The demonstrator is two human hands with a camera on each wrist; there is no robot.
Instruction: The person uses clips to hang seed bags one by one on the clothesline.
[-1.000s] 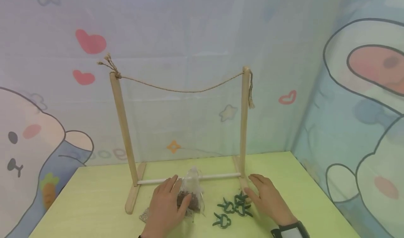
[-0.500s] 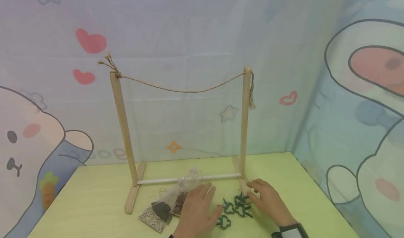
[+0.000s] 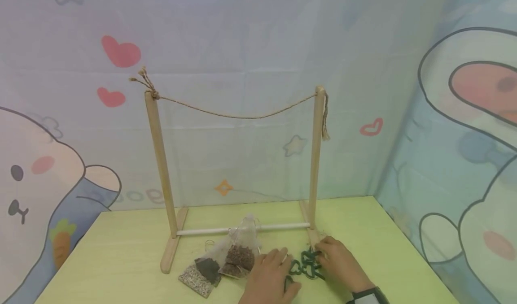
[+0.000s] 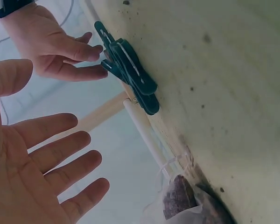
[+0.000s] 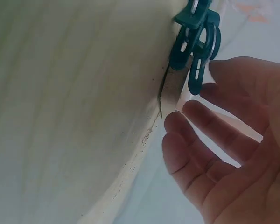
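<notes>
Several dark green plastic clips [image 3: 310, 268] lie in a cluster on the table, right of centre. My right hand [image 3: 340, 261] is at their right side. In the right wrist view its thumb and index fingertip meet the handle end of a green clip [image 5: 196, 70], and its other fingers bend loosely. Just left of the cluster is my left hand [image 3: 269, 277], with one clip partly hidden behind its thumb. The left wrist view shows my left hand [image 4: 42, 163] with spread fingers and nothing in them. Left of it lie sheer drawstring bags [image 3: 238, 259] with brown, black and pale contents.
Behind the hands stands a wooden frame [image 3: 161, 169] with two posts and a white bottom rod [image 3: 202, 231]. A twine rope [image 3: 226, 115] sags between the post tops. The pale yellow-green table [image 3: 121, 250] meets a cartoon-printed cloth backdrop [image 3: 234, 160].
My left hand has moved right, from over the bags to beside the clips, uncovering the bags. My right hand has come down closer onto the clips.
</notes>
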